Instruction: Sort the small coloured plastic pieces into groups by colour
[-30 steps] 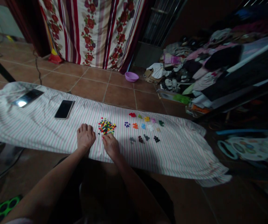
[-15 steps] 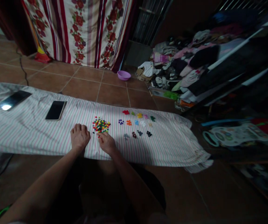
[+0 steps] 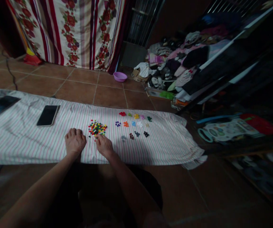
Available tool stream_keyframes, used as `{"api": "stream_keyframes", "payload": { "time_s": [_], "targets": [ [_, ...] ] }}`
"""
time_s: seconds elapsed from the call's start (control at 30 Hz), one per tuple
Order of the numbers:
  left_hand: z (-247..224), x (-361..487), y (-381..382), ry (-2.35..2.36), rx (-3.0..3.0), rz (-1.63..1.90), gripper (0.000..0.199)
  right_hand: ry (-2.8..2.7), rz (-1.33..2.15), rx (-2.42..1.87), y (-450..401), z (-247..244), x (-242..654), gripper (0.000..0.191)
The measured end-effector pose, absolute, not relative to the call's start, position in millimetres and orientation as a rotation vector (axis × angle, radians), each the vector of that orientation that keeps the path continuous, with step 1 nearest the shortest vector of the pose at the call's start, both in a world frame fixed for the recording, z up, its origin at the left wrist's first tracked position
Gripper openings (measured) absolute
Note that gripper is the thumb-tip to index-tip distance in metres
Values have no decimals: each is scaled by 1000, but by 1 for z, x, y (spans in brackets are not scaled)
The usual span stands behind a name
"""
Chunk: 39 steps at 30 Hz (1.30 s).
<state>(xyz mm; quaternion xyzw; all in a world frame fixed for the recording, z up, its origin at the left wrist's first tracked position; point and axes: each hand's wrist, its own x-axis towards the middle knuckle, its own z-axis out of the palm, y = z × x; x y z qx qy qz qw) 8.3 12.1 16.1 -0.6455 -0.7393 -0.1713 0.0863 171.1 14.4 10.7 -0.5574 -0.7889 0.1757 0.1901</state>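
A loose pile of small multicoloured pieces (image 3: pixel 97 128) lies on a striped cloth (image 3: pixel 164 152). At the pile's near edge, my right hand (image 3: pixel 103 145) has its fingers drawn together at the tips; what they hold, if anything, is too small to name. My left hand (image 3: pixel 75 141) rests on the cloth left of the pile, fingers curled under and their tips hidden. Right of the pile, pieces lie in small single-colour groups, among them red (image 3: pixel 122 114), orange (image 3: pixel 126 124), yellow (image 3: pixel 136 116), brown (image 3: pixel 131 136) and black (image 3: pixel 146 134).
A phone (image 3: pixel 47 116) lies left of my left hand, and a dark glossy device (image 3: pixel 1 107) farther left. Beyond the cloth, a purple basin (image 3: pixel 120 77) stands on the tiled floor near heaped clothes (image 3: pixel 174 63). A floral curtain (image 3: pixel 84 34) hangs at the back.
The whole view has shifted, so the cloth and everything on it appear farther left. My right hand's fingers have drawn closer together at the pile's edge; my left hand stays beside it.
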Motion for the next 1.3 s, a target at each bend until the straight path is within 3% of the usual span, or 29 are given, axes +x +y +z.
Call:
{"api": "stream_keyframes", "payload": {
  "time_s": [1.0,1.3],
  "targets": [
    [15,7,14,-2229,-1922,-528,28,-1914,666,-1488,14,-1,184,21],
    [15,7,14,-2221,-1911,-506,28,-1965,531,-1567,10,1,179,23]
  ]
}}
